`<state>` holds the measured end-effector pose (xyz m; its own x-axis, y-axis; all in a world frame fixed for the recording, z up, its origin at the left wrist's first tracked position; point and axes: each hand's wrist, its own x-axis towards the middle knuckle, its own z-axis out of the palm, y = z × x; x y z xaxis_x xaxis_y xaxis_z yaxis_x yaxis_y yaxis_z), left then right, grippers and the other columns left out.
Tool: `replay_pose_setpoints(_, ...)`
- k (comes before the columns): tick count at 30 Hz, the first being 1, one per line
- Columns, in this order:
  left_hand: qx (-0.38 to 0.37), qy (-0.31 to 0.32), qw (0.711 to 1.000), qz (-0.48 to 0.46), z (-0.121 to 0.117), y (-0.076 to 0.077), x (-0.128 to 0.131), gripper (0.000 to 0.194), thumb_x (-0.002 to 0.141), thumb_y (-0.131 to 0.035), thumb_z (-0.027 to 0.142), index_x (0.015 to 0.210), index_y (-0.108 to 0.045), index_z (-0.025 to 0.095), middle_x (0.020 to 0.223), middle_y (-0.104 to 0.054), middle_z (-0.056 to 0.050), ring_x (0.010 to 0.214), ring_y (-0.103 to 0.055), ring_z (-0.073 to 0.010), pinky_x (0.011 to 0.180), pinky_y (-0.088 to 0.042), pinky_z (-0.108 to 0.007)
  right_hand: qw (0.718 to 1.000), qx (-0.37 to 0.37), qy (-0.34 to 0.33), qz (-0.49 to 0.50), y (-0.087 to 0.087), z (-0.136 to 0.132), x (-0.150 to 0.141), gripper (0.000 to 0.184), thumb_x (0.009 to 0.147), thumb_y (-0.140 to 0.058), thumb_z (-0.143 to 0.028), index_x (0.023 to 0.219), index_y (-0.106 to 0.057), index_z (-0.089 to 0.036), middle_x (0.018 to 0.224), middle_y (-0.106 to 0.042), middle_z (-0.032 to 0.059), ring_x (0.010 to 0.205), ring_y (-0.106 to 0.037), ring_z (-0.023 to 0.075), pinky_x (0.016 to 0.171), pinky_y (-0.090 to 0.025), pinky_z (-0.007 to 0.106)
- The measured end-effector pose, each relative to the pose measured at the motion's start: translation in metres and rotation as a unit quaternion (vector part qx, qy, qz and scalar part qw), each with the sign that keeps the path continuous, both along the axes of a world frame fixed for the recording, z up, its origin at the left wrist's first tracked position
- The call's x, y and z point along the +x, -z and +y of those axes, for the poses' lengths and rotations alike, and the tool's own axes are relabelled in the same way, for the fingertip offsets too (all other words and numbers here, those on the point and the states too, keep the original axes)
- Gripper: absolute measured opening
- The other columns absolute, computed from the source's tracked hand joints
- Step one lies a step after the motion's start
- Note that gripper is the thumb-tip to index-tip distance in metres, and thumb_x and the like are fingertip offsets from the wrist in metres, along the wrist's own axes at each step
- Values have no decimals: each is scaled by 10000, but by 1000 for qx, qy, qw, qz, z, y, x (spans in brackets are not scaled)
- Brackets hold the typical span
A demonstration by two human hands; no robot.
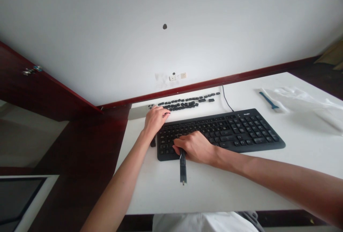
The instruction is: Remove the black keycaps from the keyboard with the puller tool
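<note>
A black keyboard (225,128) lies across the white table, with some key positions on its left part bare of caps. My right hand (197,146) rests over its left half, closed around a keycap puller (183,169) with a dark flat handle and thin wire. The handle's end points toward me, and the wire end reaches the keys. Beyond the keyboard's upper left corner, my left hand (155,117) pinches a small dark keycap, mostly covered by the fingers. Loose black keycaps (184,105) lie in rows just right of that hand.
A black cable (226,98) runs from the keyboard to the table's back edge. On the right lie a blue brush (268,100) and a crumpled white plastic bag (302,100). A dark keycap (153,142) sits left of the keyboard. The wall has sockets (177,77).
</note>
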<state>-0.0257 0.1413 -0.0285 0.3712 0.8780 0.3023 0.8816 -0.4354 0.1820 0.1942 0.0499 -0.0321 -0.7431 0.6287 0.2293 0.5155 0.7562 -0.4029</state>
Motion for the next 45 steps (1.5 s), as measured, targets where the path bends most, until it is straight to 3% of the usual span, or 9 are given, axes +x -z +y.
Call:
replay_pose_setpoints(8, 18, -6, 1000, 12, 1, 1, 0, 122, 934, -708, 257, 1019, -792, 232, 887, -706, -40, 904, -592, -229, 817, -477, -338, 1000, 8, 3, -7, 2, 1, 0, 110, 934, -612, -218, 852, -685, -209, 731, -694, -9, 558, -508, 117, 557, -171, 309)
replay_pose_setpoints(15, 61, 8, 995, -73, -18, -22, 6, 165, 976, -627, 234, 1053, -773, 238, 856, -691, -20, 850, -614, -183, 809, -477, -296, 1000, 15, 6, -7, -2, 2, 1, 259, 1011, -520, -309, 793, -606, -199, 706, -653, 7, 533, -437, 118, 558, -162, 315)
replay_pose_setpoints(21, 37, -29, 989, -142, -40, -27, 8, 188, 978, -617, 301, 1003, -789, 228, 619, -573, 34, 562, -475, -117, 608, -380, -261, 984, -111, 94, 107, -33, 42, 24, 391, 1043, -470, -457, 747, -531, -210, 587, -482, -34, 537, -336, 114, 565, -236, 286)
replay_pose_setpoints(25, -39, 19, 987, -156, -50, -27, 12, 223, 971, -617, 349, 958, -804, 227, 493, -494, 64, 460, -371, -95, 533, -301, -262, 949, -190, 140, 210, -45, 69, 41, 377, 1031, -479, -532, 856, -579, -213, 683, -530, -24, 611, -444, 130, 595, -324, 286)
replay_pose_setpoints(28, -98, 86, 983, -129, -54, -27, 15, 247, 954, -632, 358, 847, -809, 223, 524, -567, 45, 469, -395, -88, 534, -305, -253, 928, -247, 144, 238, -47, 78, 47, 359, 1021, -501, -549, 910, -593, -220, 682, -539, -33, 603, -457, 130, 594, -349, 293)
replay_pose_setpoints(30, -124, 105, 980, -112, -55, -25, 16, 278, 956, -625, 369, 811, -808, 218, 535, -586, 32, 477, -405, -90, 534, -302, -252, 926, -267, 126, 236, -46, 80, 48, 409, 1023, -490, -560, 831, -584, -211, 682, -543, -27, 619, -476, 130, 619, -373, 298)
replay_pose_setpoints(35, -165, 77, 968, -170, -55, -24, 16, 340, 972, -610, 463, 884, -813, 205, 580, -612, 12, 491, -409, -96, 531, -297, -250, 928, -314, 87, 182, -42, 78, 45, 531, 1019, -475, -592, 665, -528, -200, 622, -510, -21, 587, -472, 127, 595, -373, 299)
replay_pose_setpoints(40, -253, 98, 931, -246, -59, -26, 21, 415, 894, -696, 590, 1001, -800, 203, 445, -358, 88, 451, -239, -79, 501, -207, -255, 913, -347, 72, 199, -36, 71, 38, 525, 999, -492, -653, 741, -537, -198, 626, -483, -35, 580, -431, 113, 571, -346, 284)
replay_pose_setpoints(45, -241, 102, 921, -288, -63, -17, 31, 366, 955, -641, 523, 926, -798, 194, 638, -629, 19, 540, -446, -93, 541, -326, -240, 868, -429, 48, 246, -32, 66, 35, 539, 999, -422, -719, 861, -521, -208, 570, -363, -71, 545, -312, 107, 527, -258, 275)
